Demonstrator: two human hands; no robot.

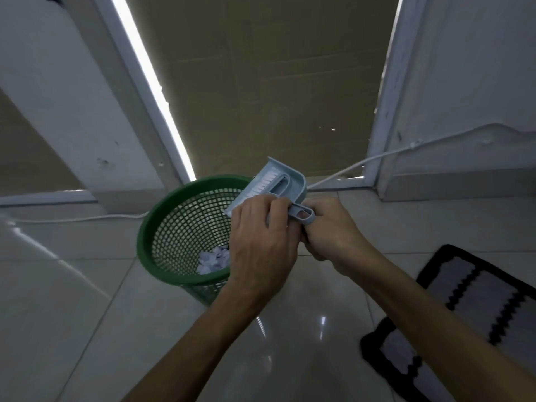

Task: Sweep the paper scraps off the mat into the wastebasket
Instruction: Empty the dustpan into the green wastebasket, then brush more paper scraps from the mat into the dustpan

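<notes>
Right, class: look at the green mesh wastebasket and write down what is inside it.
A pile of white paper scraps lies at the bottom of the green plastic mesh wastebasket. The left hand covers the right part of the basket's inside, so anything there cannot be seen.

Two bare forearms enter from the bottom edge and end in two bare hands. The left hand [261,245] shows its back, with knuckles and tendon lines faintly visible under dim light. The right hand [327,230] also shows its back and the outer side of its wrist. No sleeve reaches either forearm within view; both are uncovered from wrist to the frame's edge. Neither wrist carries a watch, band or bracelet, and no ring shows on the visible fingers. Fingernails are mostly hidden; one short nail shows just beside the left hand's fingertips.
</notes>
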